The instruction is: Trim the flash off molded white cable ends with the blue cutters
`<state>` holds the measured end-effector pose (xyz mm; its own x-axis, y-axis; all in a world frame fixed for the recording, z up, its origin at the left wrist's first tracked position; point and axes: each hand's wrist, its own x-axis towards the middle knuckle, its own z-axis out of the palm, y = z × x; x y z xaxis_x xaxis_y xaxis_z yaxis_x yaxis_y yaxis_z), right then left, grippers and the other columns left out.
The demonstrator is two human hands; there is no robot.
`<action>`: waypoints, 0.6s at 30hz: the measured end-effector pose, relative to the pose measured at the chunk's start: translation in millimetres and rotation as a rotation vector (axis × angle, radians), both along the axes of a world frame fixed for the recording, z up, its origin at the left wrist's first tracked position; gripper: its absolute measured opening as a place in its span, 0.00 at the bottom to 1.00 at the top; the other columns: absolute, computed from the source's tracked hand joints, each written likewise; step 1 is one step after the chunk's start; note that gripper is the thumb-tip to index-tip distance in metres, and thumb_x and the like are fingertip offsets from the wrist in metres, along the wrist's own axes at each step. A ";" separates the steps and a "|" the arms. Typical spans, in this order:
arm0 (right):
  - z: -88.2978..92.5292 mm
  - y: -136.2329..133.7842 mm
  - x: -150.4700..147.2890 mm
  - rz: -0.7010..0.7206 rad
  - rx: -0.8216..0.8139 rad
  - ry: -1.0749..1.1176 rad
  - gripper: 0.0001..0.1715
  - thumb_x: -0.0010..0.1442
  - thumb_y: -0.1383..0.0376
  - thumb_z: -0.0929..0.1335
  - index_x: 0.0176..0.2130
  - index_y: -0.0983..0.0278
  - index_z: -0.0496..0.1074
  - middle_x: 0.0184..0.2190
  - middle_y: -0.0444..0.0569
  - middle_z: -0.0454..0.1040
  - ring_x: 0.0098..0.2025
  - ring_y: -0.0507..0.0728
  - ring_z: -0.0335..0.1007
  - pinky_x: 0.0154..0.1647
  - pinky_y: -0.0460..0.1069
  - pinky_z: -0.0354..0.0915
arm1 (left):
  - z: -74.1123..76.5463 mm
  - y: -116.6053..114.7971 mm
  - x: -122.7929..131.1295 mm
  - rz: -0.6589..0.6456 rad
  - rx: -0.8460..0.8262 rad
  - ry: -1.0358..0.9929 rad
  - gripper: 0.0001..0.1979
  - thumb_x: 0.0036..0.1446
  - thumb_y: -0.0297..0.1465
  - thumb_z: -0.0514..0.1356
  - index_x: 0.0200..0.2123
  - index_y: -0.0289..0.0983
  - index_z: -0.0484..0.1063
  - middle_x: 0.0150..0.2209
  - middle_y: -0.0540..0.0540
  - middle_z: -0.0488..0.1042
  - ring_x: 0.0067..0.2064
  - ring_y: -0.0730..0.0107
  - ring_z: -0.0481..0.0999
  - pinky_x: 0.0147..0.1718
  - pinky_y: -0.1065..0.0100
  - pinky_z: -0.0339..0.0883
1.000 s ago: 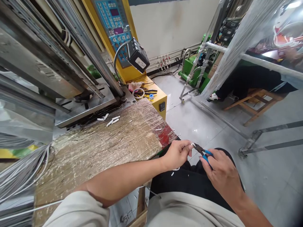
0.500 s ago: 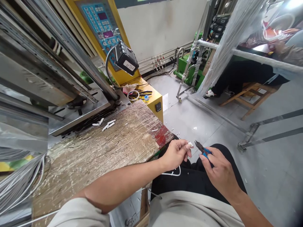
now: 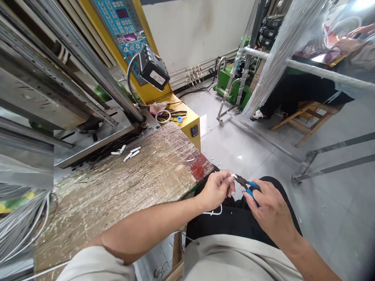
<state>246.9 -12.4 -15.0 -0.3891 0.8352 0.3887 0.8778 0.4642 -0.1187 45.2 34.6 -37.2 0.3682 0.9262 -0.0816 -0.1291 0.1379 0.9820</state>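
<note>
My left hand (image 3: 216, 190) is closed in a pinch on the end of a white cable (image 3: 217, 212), whose loop hangs below the wrist above my dark trousers. A short white tip (image 3: 233, 175) pokes out past the thumb and forefinger. My right hand (image 3: 271, 205) is wrapped round the blue handles of a pair of cutting pliers (image 3: 241, 182). The handles stand apart, and the jaws are at the white tip. Whether the blades press on it is too small to tell.
Several short white tube pieces (image 3: 131, 153) lie on the worn wooden board (image 3: 140, 183) at left. Behind it stand a yellow control cabinet (image 3: 191, 117) and a metal press (image 3: 117, 89). Bundled cables (image 3: 23, 230) hang at lower left. Another person's hand (image 3: 347, 46) shows beyond a wrapped frame (image 3: 322, 69).
The pliers have moved left to the white tip in my left hand, and their handles have spread wider. My left hand keeps its pinch. The view has shifted slightly.
</note>
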 end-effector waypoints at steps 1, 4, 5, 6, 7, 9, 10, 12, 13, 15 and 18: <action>0.5 0.0 -0.2 0.002 -0.006 -0.002 0.18 0.72 0.62 0.68 0.30 0.65 0.67 0.46 0.58 0.75 0.46 0.63 0.70 0.47 0.58 0.69 | -0.1 -0.1 0.1 0.005 0.001 -0.005 0.24 0.70 0.48 0.57 0.30 0.35 0.71 0.23 0.51 0.70 0.22 0.78 0.67 0.24 0.74 0.61; 2.2 0.6 -1.0 0.005 -0.005 -0.015 0.18 0.72 0.62 0.67 0.30 0.65 0.68 0.47 0.59 0.75 0.47 0.64 0.70 0.49 0.58 0.68 | -0.8 -0.5 0.5 0.014 0.007 -0.008 0.24 0.70 0.48 0.57 0.31 0.35 0.72 0.23 0.51 0.71 0.22 0.78 0.67 0.25 0.74 0.62; 2.7 1.0 -1.3 0.001 0.003 -0.028 0.17 0.72 0.62 0.67 0.30 0.65 0.68 0.47 0.59 0.75 0.47 0.64 0.70 0.48 0.58 0.68 | -1.0 -0.6 0.6 0.016 0.005 -0.010 0.24 0.70 0.48 0.57 0.31 0.35 0.72 0.23 0.51 0.71 0.22 0.78 0.67 0.25 0.74 0.62; 3.0 1.5 -1.5 -0.004 0.013 -0.041 0.17 0.72 0.62 0.67 0.31 0.65 0.68 0.47 0.59 0.75 0.47 0.64 0.70 0.48 0.58 0.68 | -1.2 -0.6 0.7 0.018 0.001 -0.013 0.24 0.70 0.48 0.57 0.30 0.35 0.72 0.23 0.50 0.71 0.22 0.78 0.67 0.25 0.74 0.61; 3.0 2.1 -1.7 -0.003 0.019 -0.048 0.17 0.72 0.62 0.67 0.31 0.64 0.68 0.45 0.58 0.76 0.45 0.63 0.70 0.47 0.57 0.67 | -1.4 -0.5 0.7 0.021 -0.004 -0.017 0.24 0.70 0.49 0.57 0.30 0.35 0.72 0.23 0.50 0.71 0.22 0.78 0.67 0.24 0.74 0.61; 1.7 3.1 -1.3 0.010 0.011 -0.030 0.17 0.72 0.63 0.67 0.30 0.64 0.67 0.42 0.56 0.75 0.42 0.60 0.70 0.44 0.55 0.66 | -1.3 -0.2 0.9 0.024 -0.020 -0.032 0.25 0.69 0.49 0.58 0.30 0.34 0.72 0.23 0.50 0.71 0.21 0.79 0.67 0.23 0.74 0.61; 0.4 3.4 -0.8 0.021 -0.001 -0.006 0.17 0.72 0.63 0.67 0.30 0.64 0.67 0.41 0.54 0.75 0.41 0.59 0.70 0.42 0.54 0.65 | -1.2 -0.1 1.1 0.021 -0.030 -0.041 0.25 0.69 0.50 0.58 0.30 0.34 0.71 0.24 0.50 0.72 0.21 0.79 0.67 0.23 0.74 0.61; -3.5 3.3 0.4 0.045 -0.031 0.054 0.18 0.73 0.64 0.67 0.29 0.63 0.65 0.37 0.52 0.73 0.38 0.56 0.70 0.38 0.52 0.63 | -0.6 0.3 1.5 0.010 -0.050 -0.056 0.25 0.68 0.50 0.59 0.29 0.34 0.71 0.23 0.50 0.72 0.21 0.79 0.67 0.22 0.74 0.60; -5.8 2.9 0.8 0.053 -0.047 0.087 0.20 0.73 0.64 0.67 0.28 0.63 0.63 0.34 0.50 0.71 0.35 0.55 0.68 0.36 0.51 0.62 | -0.3 0.4 1.9 0.005 -0.060 -0.063 0.25 0.68 0.50 0.59 0.29 0.34 0.71 0.23 0.50 0.72 0.21 0.79 0.67 0.22 0.74 0.60; -9.9 1.8 0.8 0.066 -0.083 0.166 0.22 0.73 0.65 0.66 0.27 0.62 0.60 0.29 0.46 0.66 0.29 0.52 0.62 0.32 0.50 0.58 | 0.4 0.8 2.8 -0.005 -0.074 -0.072 0.25 0.68 0.50 0.59 0.29 0.34 0.70 0.23 0.50 0.72 0.20 0.80 0.66 0.22 0.74 0.60; -12.2 0.8 -1.0 0.060 -0.179 0.343 0.24 0.74 0.65 0.66 0.26 0.61 0.57 0.25 0.42 0.59 0.24 0.50 0.53 0.27 0.49 0.55 | 1.2 1.9 3.9 -0.029 -0.115 -0.107 0.24 0.65 0.51 0.61 0.33 0.34 0.71 0.24 0.50 0.73 0.20 0.79 0.67 0.21 0.74 0.60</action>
<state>245.9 -11.6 -27.2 -0.3123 0.8811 0.3551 0.7448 0.4591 -0.4843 49.2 36.5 -35.9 0.4071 0.9018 -0.1452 -0.2262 0.2535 0.9405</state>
